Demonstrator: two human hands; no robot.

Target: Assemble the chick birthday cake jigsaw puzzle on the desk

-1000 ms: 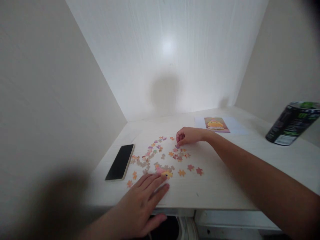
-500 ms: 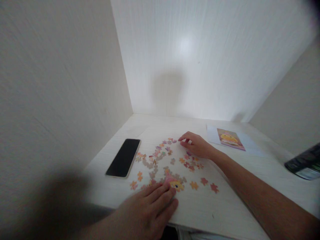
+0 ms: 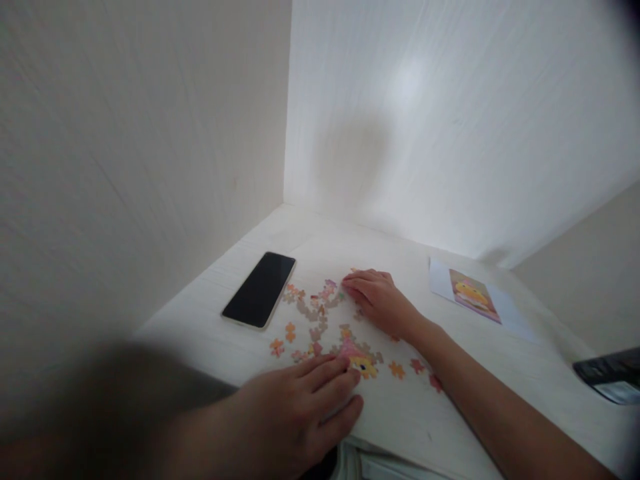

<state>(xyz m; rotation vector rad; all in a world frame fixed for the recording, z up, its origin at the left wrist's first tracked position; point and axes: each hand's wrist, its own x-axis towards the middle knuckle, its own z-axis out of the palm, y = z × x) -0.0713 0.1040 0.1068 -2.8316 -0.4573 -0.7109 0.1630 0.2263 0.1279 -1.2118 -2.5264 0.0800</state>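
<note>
White desk (image 3: 465, 400) bears phone (image 3: 260, 289), puzzle pieces (image 3: 320, 313), picture card (image 3: 473, 295).

My left hand (image 3: 295, 413) sits low in the frame just left of centre, palm down and flat, fingers (image 3: 327, 373) loosely spread and pointing toward the upper right, with the forearm running off the bottom left edge as a blurred shape. My right arm comes in from the lower right corner and stretches diagonally toward the middle of the frame, wrist straight. My right hand (image 3: 377, 300) lies palm down at frame centre, its fingers (image 3: 357, 283) held together, slightly curled and pointing left, with nothing visibly gripped in it.
</note>
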